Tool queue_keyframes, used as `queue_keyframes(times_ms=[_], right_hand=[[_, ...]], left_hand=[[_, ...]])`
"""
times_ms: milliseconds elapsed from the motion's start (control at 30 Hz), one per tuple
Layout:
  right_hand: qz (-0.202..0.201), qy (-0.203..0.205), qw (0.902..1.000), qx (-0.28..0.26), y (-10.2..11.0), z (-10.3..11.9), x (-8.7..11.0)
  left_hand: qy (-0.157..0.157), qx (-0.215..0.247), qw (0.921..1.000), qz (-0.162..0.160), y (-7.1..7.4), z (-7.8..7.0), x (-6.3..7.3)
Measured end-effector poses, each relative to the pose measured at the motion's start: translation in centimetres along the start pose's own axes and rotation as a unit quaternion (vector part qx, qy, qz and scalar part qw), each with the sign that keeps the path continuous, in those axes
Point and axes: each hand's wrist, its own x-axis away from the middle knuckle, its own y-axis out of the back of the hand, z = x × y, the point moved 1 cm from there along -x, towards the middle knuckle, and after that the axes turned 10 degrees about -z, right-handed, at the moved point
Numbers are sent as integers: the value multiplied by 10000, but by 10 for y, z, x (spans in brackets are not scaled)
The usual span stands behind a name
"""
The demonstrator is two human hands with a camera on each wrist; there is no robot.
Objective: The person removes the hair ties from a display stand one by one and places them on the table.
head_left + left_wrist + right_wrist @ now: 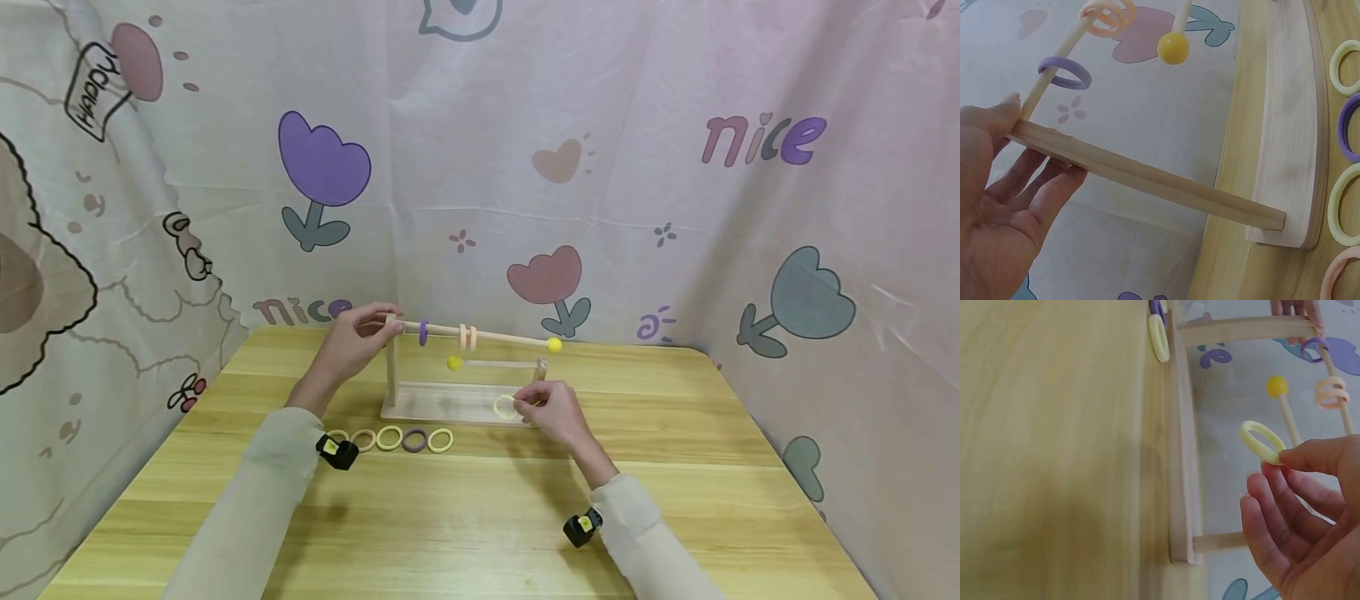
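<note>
My left hand (pixel 354 343) grips the top of the taller post of a wooden stand (pixel 1147 178), thumb above and fingers below. From that post a rod with a yellow ball end (pixel 554 344) slants slightly down to the right. One purple hair tie (pixel 1066 72) and two peach hair ties (pixel 1332 394) hang on this rod. A pale yellow hair tie (pixel 1260 442) is pinched between thumb and fingertips of my right hand (pixel 553 410), in front of the stand's right end. The lower rod, with its yellow ball (pixel 1277 386), carries nothing visible.
In front of the stand's base (pixel 442 404), a row of several yellow, peach and purple hair ties (pixel 389 438) lies on the wooden table (pixel 480 517). My left wrist camera (pixel 337 451) partly covers its left end. A patterned cloth (pixel 637 100) hangs behind the table.
</note>
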Motion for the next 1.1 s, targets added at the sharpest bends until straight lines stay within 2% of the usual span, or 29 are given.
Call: queue_keyframes(times_ms=[167,500,667,867,1100], right_hand=[[217,-70,9997,-56,-11,-1,0],[917,184,9956,-83,-34,-9,2],[1244,119,9922,41,-46,-11,3],[1204,211,9917,401,-55,-12,2],[1115,357,9916,555,-61,-10,1]], left_hand=[[-16,25,10000,14,0,2,-1],[-53,68,9999,116,1,0,-1],[-115,84,9999,82,1,0,-1],[-135,62,9999,62,2,1,-2],[-159,28,9999,52,1,3,-2]])
